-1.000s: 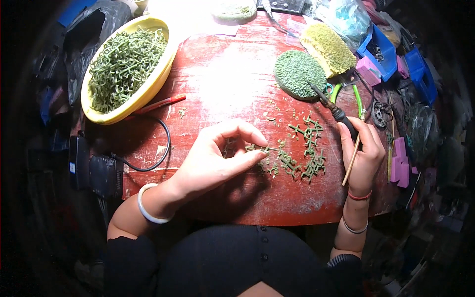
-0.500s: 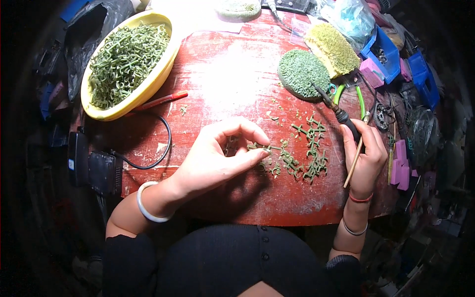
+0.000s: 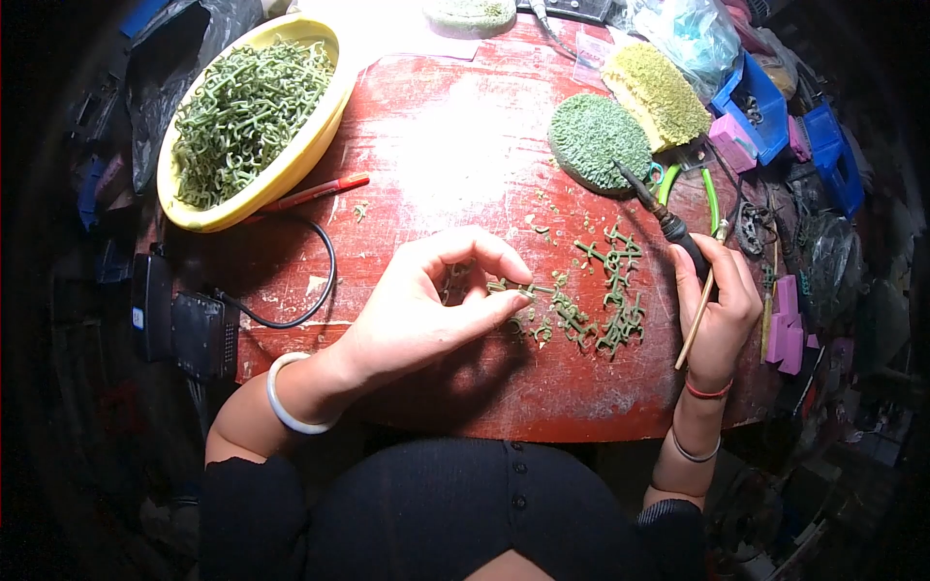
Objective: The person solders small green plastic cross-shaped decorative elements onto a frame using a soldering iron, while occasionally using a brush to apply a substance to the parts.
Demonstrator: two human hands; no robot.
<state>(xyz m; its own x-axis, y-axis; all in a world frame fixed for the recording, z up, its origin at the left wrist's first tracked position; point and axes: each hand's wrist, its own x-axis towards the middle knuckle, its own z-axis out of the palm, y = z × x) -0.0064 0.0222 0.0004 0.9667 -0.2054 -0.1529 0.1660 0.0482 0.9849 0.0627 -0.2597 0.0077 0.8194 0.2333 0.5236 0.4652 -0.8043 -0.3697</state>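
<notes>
My left hand (image 3: 417, 300) is above the middle of the red table, thumb and forefinger closed on a small green branched piece (image 3: 528, 288) that sticks out past the fingertips. My right hand (image 3: 722, 310) grips a soldering-iron-style heated pen (image 3: 673, 228) with a black handle and a dark pointed tip. The same hand also holds a thin wooden stick (image 3: 699, 320), slanting down past the fingers. The pen's tip meets the edge of a round green textured pad (image 3: 601, 143). Between my hands lie loose green branched pieces (image 3: 620, 295) and small crumbs.
A yellow basin (image 3: 339, 102) heaped with green branched pieces stands at the far left. Beside it lie a red pen (image 3: 315, 193) and a black cable (image 3: 331, 266). A yellow-green sponge-like block (image 3: 657, 95), blue bins (image 3: 760, 111) and pink blocks (image 3: 787, 324) crowd the right side.
The whole view has shifted very slightly. Both hands keep their hold, and the pen's tip stays at the green pad.
</notes>
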